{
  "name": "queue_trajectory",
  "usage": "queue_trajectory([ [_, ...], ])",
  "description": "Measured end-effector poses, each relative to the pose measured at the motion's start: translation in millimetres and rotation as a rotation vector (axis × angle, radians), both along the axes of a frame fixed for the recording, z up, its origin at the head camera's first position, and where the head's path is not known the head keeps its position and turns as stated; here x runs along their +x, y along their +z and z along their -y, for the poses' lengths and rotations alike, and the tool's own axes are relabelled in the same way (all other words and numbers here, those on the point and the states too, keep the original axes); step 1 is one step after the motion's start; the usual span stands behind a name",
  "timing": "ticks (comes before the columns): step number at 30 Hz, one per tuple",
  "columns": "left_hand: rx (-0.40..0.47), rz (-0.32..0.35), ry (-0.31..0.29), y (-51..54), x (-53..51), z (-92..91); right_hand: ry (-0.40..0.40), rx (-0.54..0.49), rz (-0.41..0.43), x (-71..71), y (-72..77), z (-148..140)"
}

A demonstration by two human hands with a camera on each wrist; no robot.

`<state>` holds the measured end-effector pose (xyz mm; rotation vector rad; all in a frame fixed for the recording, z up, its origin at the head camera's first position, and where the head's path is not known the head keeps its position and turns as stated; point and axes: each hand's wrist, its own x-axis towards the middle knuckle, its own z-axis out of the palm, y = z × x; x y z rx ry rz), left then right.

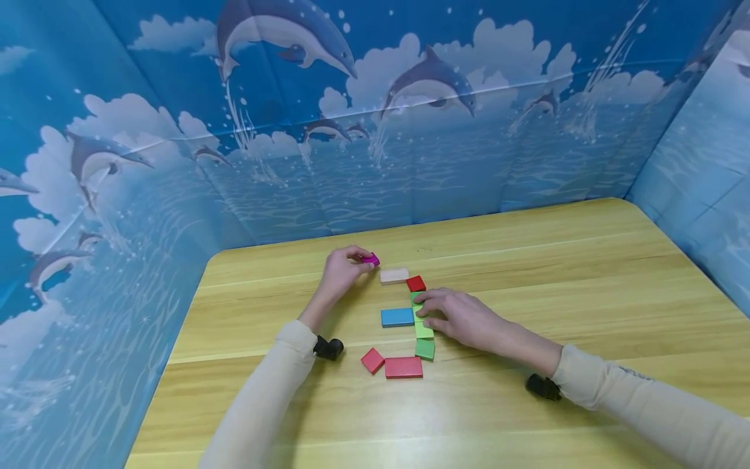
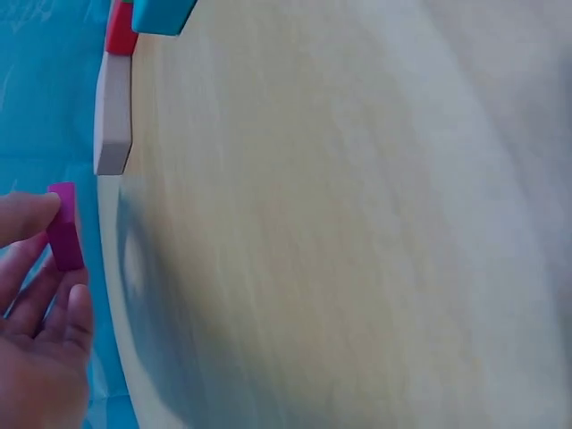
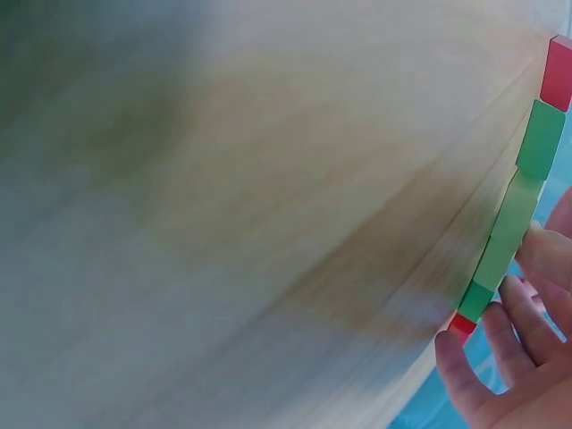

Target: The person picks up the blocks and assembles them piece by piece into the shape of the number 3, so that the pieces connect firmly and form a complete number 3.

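At the upper left of the layout, my left hand point(image 1: 342, 270) pinches a small magenta block point(image 1: 372, 260) between thumb and fingers. In the left wrist view the magenta block point(image 2: 64, 228) stands near a pale block point(image 2: 113, 116). My right hand point(image 1: 463, 316) rests its spread fingers along a column of blocks, partly covering a light green block point(image 1: 424, 331). Above it are a green block point(image 1: 416, 298) and a small red block point(image 1: 416, 284); below it is another green block point(image 1: 424, 350). A blue block point(image 1: 397, 318) joins the column's left side.
A long red block point(image 1: 403, 367) and a tilted small red block point(image 1: 372, 361) lie at the near end. Everything sits on a wooden table point(image 1: 586, 293). A dolphin-printed blue curtain point(image 1: 445, 169) stands along the far edge and both sides.
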<state>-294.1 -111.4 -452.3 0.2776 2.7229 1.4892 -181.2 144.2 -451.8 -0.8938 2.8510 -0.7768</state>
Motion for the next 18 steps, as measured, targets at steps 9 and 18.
queue_trajectory([
  [9,-0.025,0.015,0.006,2.2,15.4,5.6,0.004,-0.006,-0.011,-0.5,-0.4,-1],
  [18,-0.083,0.002,0.012,-5.9,24.3,4.9,0.006,-0.004,-0.002,-0.9,-0.3,-1],
])
